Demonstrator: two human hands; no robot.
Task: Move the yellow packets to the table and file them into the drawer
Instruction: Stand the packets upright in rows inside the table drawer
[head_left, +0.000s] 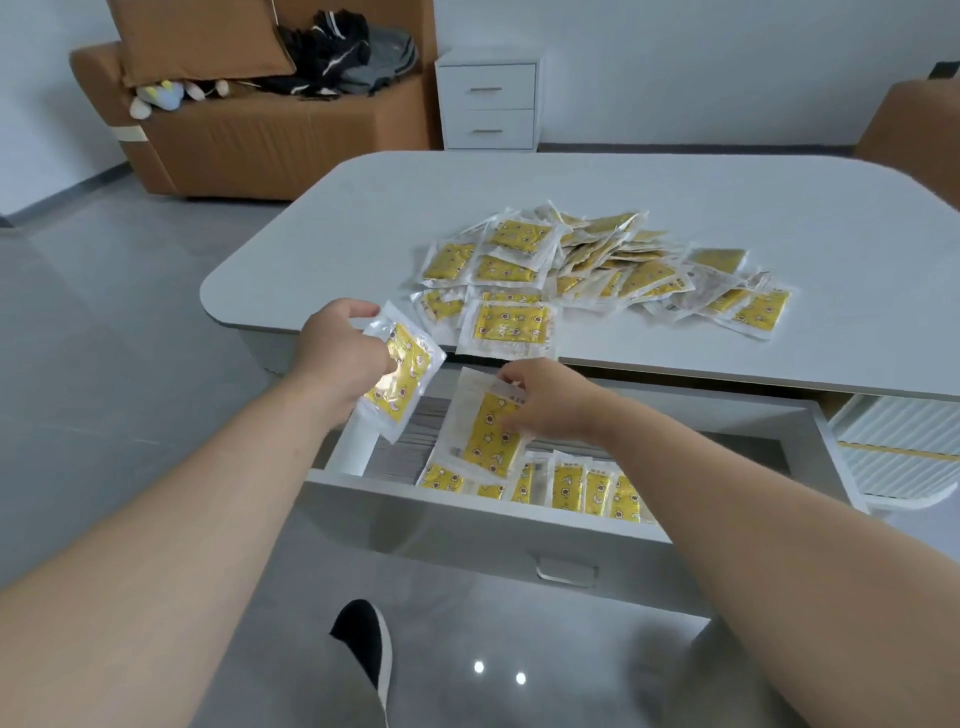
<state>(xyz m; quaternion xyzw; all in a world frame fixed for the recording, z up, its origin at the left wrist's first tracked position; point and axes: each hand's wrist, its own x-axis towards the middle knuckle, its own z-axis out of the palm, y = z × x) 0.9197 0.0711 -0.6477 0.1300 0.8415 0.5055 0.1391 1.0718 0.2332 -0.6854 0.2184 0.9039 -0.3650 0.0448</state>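
The left hand (337, 358) grips a yellow packet (400, 374) and the right hand (550, 400) pinches a second packet (488, 423) above the open drawer (467, 501). Either slick film could slip, or the lowered packet could topple the upright row (571, 488). Glossy, clear-edged packets form a heap (597, 265) at one o'clock on the bench (753, 197).

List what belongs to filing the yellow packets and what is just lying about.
Job: left hand gripping left packet; right hand pinching right packet over the drawer; filed packets in it; pile on the table.
Lying about: sofa, clothes, soft toy, cabinet.
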